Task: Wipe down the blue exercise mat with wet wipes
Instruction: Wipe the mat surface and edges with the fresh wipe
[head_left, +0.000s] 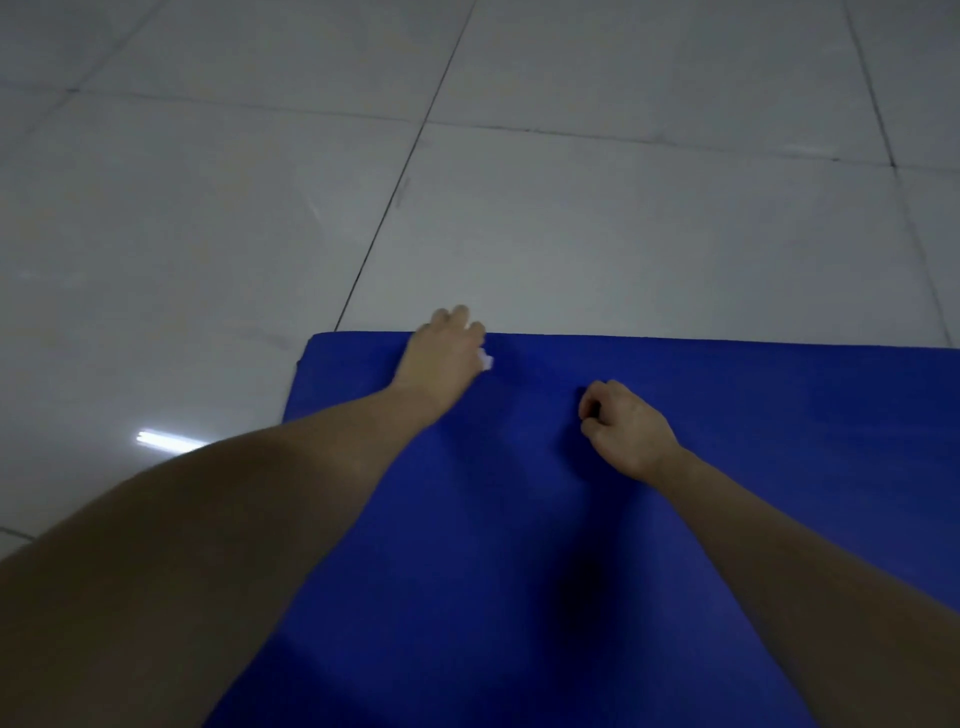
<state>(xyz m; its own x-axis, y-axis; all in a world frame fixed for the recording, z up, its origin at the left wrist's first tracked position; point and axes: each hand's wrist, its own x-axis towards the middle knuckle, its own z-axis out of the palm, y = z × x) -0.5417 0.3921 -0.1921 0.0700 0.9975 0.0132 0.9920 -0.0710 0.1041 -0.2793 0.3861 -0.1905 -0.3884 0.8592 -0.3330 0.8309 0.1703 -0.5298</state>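
The blue exercise mat (519, 519) lies flat on the floor and fills the lower middle and right of the view. My left hand (441, 358) reaches to the mat's far edge near its left corner, palm down, pressing a white wet wipe (485, 359); only a small scrap of the wipe shows beside my palm. My right hand (623, 426) rests on the mat closer to me, fingers curled into a loose fist with nothing visible in it.
Pale grey floor tiles (571, 208) with dark grout lines surround the mat beyond its far edge and to its left. A bright light reflection (166, 440) shows on the tile at the left.
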